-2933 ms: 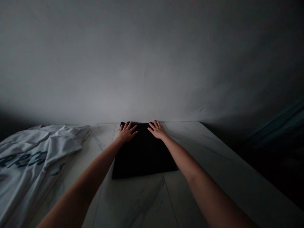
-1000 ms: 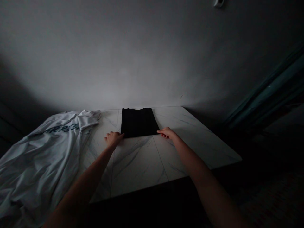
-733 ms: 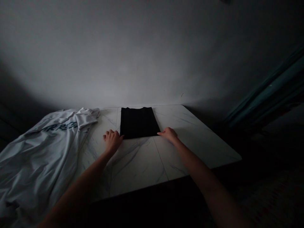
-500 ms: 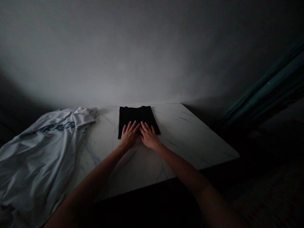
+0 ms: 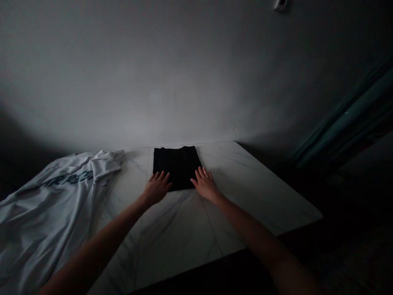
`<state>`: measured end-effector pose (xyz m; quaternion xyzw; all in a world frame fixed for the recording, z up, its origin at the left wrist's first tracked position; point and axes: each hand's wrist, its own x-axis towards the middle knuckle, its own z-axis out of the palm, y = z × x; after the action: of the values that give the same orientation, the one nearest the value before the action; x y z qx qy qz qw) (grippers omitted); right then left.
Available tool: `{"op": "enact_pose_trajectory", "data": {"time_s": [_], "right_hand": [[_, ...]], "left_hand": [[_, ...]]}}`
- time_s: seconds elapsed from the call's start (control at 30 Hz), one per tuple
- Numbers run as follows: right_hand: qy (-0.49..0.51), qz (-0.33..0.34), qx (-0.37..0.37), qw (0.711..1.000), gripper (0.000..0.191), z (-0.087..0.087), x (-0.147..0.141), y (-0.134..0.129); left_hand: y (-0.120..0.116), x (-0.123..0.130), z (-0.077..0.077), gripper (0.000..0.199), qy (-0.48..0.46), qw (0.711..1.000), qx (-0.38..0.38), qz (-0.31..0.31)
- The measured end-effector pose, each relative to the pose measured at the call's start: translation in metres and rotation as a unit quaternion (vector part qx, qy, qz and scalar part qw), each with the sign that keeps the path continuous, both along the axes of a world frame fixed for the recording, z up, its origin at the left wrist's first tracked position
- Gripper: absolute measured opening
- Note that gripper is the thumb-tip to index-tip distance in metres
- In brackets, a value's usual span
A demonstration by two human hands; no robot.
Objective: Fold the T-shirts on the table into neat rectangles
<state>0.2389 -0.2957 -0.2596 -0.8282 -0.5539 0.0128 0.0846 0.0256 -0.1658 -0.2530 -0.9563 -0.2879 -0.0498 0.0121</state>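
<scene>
A black folded garment (image 5: pixel 178 166), squarish in outline, lies flat on the marble-patterned table (image 5: pixel 178 229) close to the wall. My left hand (image 5: pixel 156 187) rests over its near left corner, palm down with the fingers spread. On the near right corner lies my right hand (image 5: pixel 205 183), also flat and open. Neither hand grips the cloth. The exact kind of garment is hard to tell in the dim light.
A rumpled white garment with dark lettering (image 5: pixel 73 196) covers the left side of the table. Behind the table rises a pale wall (image 5: pixel 172 82). Blue-green cloth (image 5: pixel 337 123) hangs at the right, beyond the table's edge.
My hands have moved apart, from the middle of the black garment's near edge out to its two near corners. The whole scene sits lower as the camera has tilted up.
</scene>
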Motion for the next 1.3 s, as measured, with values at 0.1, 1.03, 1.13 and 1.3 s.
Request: {"op": "enact_pose_trajectory", "data": {"time_s": [0.1,1.03,1.13,1.3], "right_hand": [[0.006,0.070,0.015,0.997,0.061,0.005,-0.001,0.054],[0.068,-0.119,0.063,0.989,0.055,-0.002,0.121,0.188],[0.115,-0.180,0.123,0.969,0.043,0.002,0.118,0.172],[0.167,-0.176,0.105,0.964,0.030,0.000,0.111,0.113]], "left_hand": [[0.024,0.048,0.003,0.056,-0.020,0.999,0.010,-0.029],[0.217,0.075,-0.023,0.064,-0.150,0.972,-0.062,0.173],[0.208,0.070,-0.005,0.057,-0.219,0.930,-0.115,0.272],[0.175,0.048,0.002,0.057,-0.217,0.896,-0.241,0.303]]}}
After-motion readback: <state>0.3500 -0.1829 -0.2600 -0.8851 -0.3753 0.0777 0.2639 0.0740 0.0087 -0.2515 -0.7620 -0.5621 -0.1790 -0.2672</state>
